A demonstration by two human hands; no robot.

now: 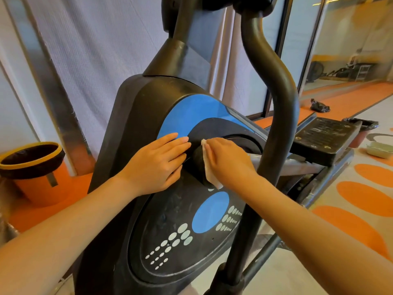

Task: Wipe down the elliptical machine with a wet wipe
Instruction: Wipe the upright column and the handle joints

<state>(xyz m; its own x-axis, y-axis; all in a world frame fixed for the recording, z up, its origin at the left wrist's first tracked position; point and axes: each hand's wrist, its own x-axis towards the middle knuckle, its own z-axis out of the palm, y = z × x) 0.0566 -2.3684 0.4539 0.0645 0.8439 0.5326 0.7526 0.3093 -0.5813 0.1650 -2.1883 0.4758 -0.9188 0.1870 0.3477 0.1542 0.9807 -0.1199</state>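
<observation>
The elliptical machine (170, 220) fills the middle of the view, its black housing marked with blue shapes and silver dots. My left hand (157, 162) rests flat on the housing beside the round black crank hub (197, 165), fingers straight. My right hand (227, 160) presses a white wet wipe (207, 167) against that hub; the wipe shows along the edge of my palm, mostly covered by the hand. A curved black handlebar arm (276, 86) rises just right of my right hand.
An orange bin (40, 179) with a black liner stands on the floor at the left. The black foot pedal (327, 135) sticks out to the right. Behind it are a second lined bin (363, 128), a white container (378, 149) and a black bag (319, 106) on the orange-patterned floor.
</observation>
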